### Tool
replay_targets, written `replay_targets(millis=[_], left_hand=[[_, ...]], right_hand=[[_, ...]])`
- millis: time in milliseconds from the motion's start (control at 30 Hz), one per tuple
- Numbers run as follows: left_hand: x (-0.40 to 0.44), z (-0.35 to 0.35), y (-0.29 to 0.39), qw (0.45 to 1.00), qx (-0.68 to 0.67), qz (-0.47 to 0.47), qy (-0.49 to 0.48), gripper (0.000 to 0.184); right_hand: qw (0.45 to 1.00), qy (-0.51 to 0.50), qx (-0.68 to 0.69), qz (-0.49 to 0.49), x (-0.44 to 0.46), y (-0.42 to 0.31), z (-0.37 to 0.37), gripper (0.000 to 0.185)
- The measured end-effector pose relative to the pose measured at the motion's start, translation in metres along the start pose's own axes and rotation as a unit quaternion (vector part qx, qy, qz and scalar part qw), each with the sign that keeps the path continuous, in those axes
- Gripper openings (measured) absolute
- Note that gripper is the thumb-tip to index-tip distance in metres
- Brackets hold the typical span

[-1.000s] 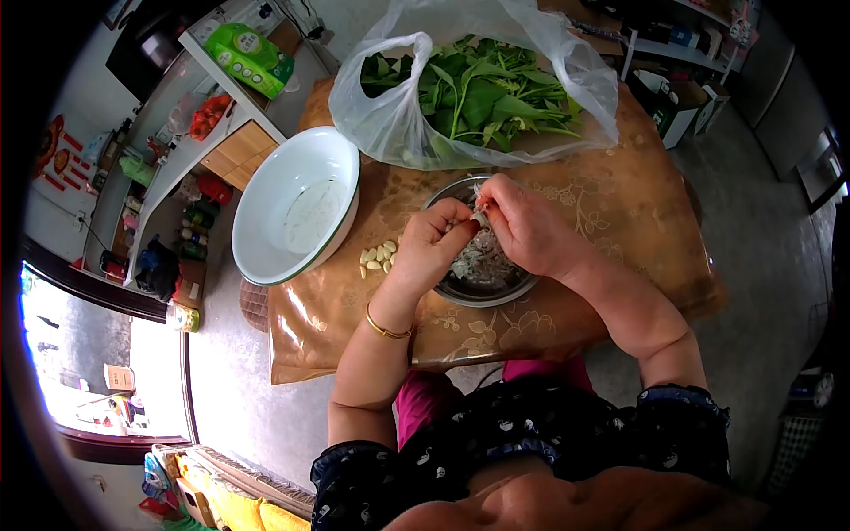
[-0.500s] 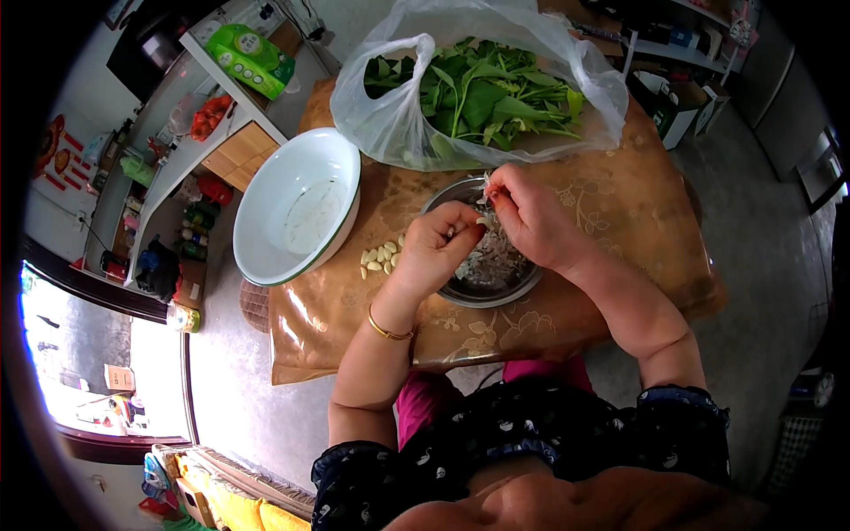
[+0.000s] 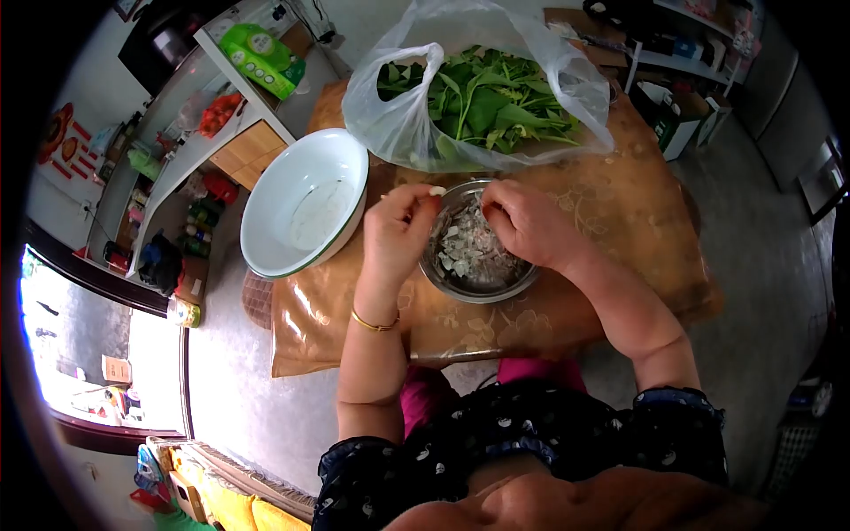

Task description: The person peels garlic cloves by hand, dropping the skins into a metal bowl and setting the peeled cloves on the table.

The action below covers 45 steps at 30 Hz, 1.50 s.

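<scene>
My left hand [image 3: 400,228] is above the left rim of a steel bowl [image 3: 482,296], its thumb and finger pinching a pale garlic clove [image 3: 436,191]. My right hand [image 3: 529,223] hangs over the bowl's right side with the fingertips closed together; whatever is between them is hidden. Papery garlic skins [image 3: 474,250] fill much of the bowl. The peeled cloves seen earlier on the table are now covered by my left hand and wrist.
A white enamel basin [image 3: 257,232] with a green rim stands left of the bowl. Behind it, a clear plastic bag [image 3: 398,133] holds leafy greens [image 3: 491,102]. A shiny brown cloth [image 3: 620,208] covers the table.
My left hand has moved up and left, away from my right hand, with the clove at its fingertips. My right hand has come down closer to the skins in the bowl.
</scene>
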State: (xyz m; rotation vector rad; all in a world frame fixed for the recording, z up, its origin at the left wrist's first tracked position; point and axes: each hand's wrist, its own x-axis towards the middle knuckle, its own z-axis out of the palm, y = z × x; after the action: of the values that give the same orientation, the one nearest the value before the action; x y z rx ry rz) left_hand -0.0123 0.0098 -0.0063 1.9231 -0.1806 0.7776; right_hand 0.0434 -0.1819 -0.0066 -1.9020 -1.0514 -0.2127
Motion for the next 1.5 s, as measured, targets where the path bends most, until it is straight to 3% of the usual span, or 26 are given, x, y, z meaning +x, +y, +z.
replay_targets(millis=[67, 167, 333, 500, 767, 867, 967, 1033, 1067, 1100, 1167, 1300, 1500], left_hand=[[-0.001, -0.016, 0.009, 0.994, 0.031, -0.107, -0.02, 0.009], [-0.009, -0.036, 0.015, 0.976, 0.14, -0.157, -0.053, 0.009], [-0.033, -0.054, -0.001, 0.942, 0.304, -0.139, -0.041, 0.017], [-0.047, -0.059, -0.014, 0.878, 0.452, -0.148, -0.056, 0.019], [-0.054, -0.064, -0.012, 0.846, 0.501, -0.135, -0.122, 0.02], [-0.053, -0.066, -0.01, 0.873, 0.46, -0.127, -0.097, 0.02], [-0.047, -0.063, -0.009, 0.935, 0.345, -0.078, -0.022, 0.021], [-0.033, -0.053, 0.01, 0.976, 0.085, -0.201, 0.006, 0.021], [-0.026, -0.046, 0.02, 0.965, -0.05, -0.256, 0.019, 0.021], [-0.02, -0.038, 0.025, 0.938, -0.178, -0.296, 0.038, 0.021], [-0.007, -0.021, 0.029, 0.83, -0.423, -0.357, 0.072, 0.019], [0.017, 0.004, 0.016, 0.684, -0.609, -0.402, 0.003, 0.019], [0.025, 0.02, -0.003, 0.608, -0.688, -0.391, 0.068, 0.022]], right_hand=[[1.0, 0.003, -0.016, -0.018, 0.0, 0.002, 0.0, 0.008], [0.998, -0.002, -0.049, -0.033, -0.001, 0.005, 0.003, 0.008], [0.991, -0.033, -0.121, -0.045, -0.006, 0.007, 0.005, 0.008], [0.995, -0.026, -0.077, -0.054, -0.007, 0.005, 0.005, 0.012], [0.998, -0.028, -0.046, -0.03, -0.002, 0.009, 0.001, 0.009], [0.997, -0.016, -0.052, -0.045, -0.002, 0.013, 0.002, 0.01], [0.997, -0.026, -0.067, -0.042, -0.003, 0.013, 0.003, 0.012], [0.996, -0.061, -0.07, -0.014, -0.004, 0.006, -0.001, 0.013], [0.996, -0.054, -0.066, -0.022, -0.004, 0.005, -0.001, 0.013], [0.996, -0.048, -0.062, -0.03, -0.004, 0.005, -0.001, 0.014], [0.997, -0.043, -0.049, -0.038, -0.003, 0.004, -0.001, 0.014], [0.997, -0.05, -0.037, -0.043, -0.004, -0.001, -0.002, 0.014], [0.994, -0.052, -0.08, -0.045, -0.002, -0.002, -0.002, 0.016]])
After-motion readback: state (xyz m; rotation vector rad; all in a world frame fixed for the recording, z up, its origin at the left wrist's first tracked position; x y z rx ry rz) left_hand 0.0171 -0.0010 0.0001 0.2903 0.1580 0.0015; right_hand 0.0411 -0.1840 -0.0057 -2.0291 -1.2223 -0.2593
